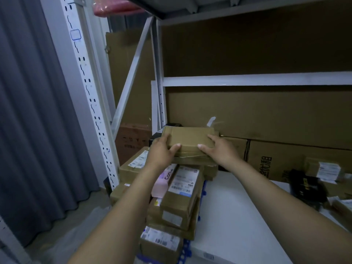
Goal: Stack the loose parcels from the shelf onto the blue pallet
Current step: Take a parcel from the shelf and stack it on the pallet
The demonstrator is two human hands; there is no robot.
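A flat brown cardboard parcel (188, 139) lies on top of the parcel stack. My left hand (162, 152) holds its left near corner, thumb on top and fingers round the left edge. My right hand (219, 150) rests on its right near edge, fingers spread over the top. Under it lie several taped parcels with white labels (182, 189) and a pink packet (163, 180). The blue pallet (185, 248) peeks out beneath the stack at the bottom.
A white shelf board (238, 216) runs to the right with loose parcels (323, 170) and a black item (306, 187) on it. Large cartons (276, 161) stand behind. White rack uprights (89, 103) rise on the left beside a grey curtain (32, 121).
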